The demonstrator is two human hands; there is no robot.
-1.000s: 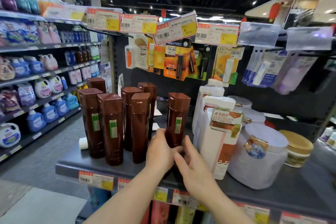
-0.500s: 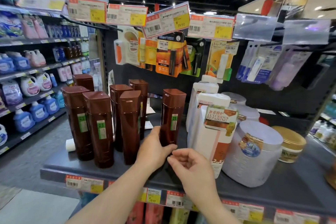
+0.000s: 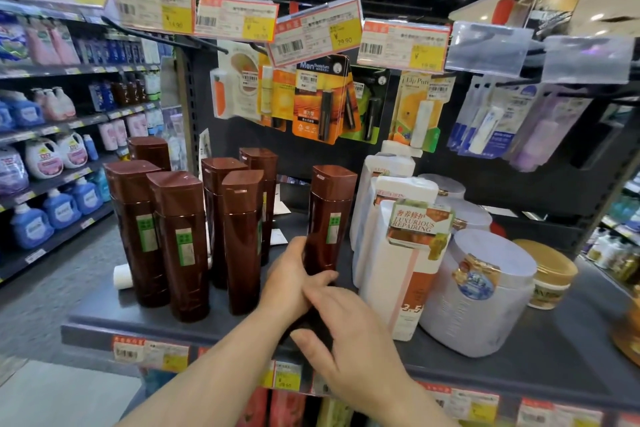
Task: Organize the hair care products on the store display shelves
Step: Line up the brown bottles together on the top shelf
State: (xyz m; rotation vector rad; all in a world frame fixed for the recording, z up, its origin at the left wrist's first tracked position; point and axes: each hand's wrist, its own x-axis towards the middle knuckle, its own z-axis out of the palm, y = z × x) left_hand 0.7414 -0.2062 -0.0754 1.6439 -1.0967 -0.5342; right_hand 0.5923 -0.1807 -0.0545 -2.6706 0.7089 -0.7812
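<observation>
Right hand (image 3: 349,340) nearest, low at the shelf edge (image 3: 104,329) — fingers loosely spread over something dark; whether it grips that or only touches it, I cannot tell. Just beyond, left hand (image 3: 294,276) wrapped round the base of a lone brown shampoo bottle (image 3: 330,218), thumb across its front. The bottle stands upright, apart from the brown bottle cluster (image 3: 194,229) to its left, with white boxed bottles (image 3: 398,253) close on its right.

Likely step: bring the stray bottle in with its group. Best slid low along the shelf and kept vertical — the bottles are tall and narrow, and a nudge could topple neighbours. Label should face out.

Shelf is dark and matte, price tags (image 3: 149,354) along its lip. Behind, carded lip balms (image 3: 318,100) hang from pegs; an aisle of detergent jugs (image 3: 45,163) runs off left.
</observation>
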